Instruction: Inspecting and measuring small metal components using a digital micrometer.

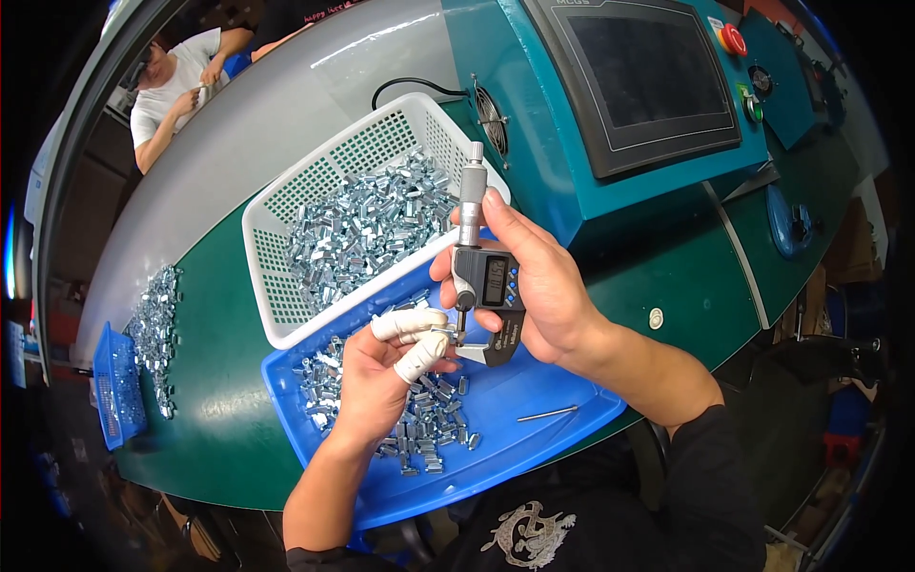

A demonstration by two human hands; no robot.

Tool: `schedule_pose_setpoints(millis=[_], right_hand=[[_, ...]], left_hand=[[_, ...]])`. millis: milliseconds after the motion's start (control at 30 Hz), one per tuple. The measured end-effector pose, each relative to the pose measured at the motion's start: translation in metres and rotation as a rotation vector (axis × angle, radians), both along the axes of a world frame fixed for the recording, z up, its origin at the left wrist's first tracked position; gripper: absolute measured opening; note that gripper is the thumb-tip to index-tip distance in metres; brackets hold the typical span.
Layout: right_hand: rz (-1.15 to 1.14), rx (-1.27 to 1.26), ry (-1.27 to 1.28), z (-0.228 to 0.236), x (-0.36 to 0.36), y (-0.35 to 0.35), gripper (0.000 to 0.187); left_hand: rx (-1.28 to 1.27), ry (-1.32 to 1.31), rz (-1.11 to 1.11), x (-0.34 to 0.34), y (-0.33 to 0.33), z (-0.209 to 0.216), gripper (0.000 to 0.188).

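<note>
My right hand [543,276] is wrapped round a digital micrometer [495,276], its thimble pointing up and away and its small display facing me. My left hand [381,372], with white finger cots on the thumb and fingertips, pinches a small shiny metal part [450,334] between the micrometer's jaws. The fingers partly cover that part. Beneath both hands lies a blue tray [515,448] with many loose metal parts [419,429] of the same sort on its left side. A thin metal rod [548,415] rests on the tray's right side.
Behind the tray, a white perforated basket [276,324] holds a heap of metal parts. A teal machine with a dark screen [648,71] and a red button [732,39] stands back right. More parts [155,324] and a blue basket [116,391] are left. Another person [176,91] sits back left.
</note>
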State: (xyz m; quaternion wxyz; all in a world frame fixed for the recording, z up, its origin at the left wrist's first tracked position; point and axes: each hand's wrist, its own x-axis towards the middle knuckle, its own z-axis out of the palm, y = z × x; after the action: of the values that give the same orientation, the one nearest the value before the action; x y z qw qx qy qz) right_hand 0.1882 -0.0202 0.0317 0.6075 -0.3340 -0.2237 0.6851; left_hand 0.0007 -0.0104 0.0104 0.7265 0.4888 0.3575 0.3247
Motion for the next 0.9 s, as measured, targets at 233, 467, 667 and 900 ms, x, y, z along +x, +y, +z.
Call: schedule_pose_setpoints(millis=[233,467,667,900], right_hand=[[0.018,0.007,-0.081,-0.002,-0.002,0.000,0.038],[0.011,0.002,-0.081,0.000,0.000,0.000,0.039],[0.025,0.008,-0.087,-0.001,0.000,0.001,0.038],[0.012,-0.010,-0.082,0.002,-0.003,0.001,0.039]], left_hand=[[0.077,0.042,-0.007,-0.003,0.003,-0.006,0.020],[0.452,0.191,0.591,-0.012,0.037,0.008,0.021],[0.956,0.672,0.001,-0.015,0.025,0.008,0.027],[1.163,0.980,-0.464,-0.004,0.006,-0.019,0.022]])
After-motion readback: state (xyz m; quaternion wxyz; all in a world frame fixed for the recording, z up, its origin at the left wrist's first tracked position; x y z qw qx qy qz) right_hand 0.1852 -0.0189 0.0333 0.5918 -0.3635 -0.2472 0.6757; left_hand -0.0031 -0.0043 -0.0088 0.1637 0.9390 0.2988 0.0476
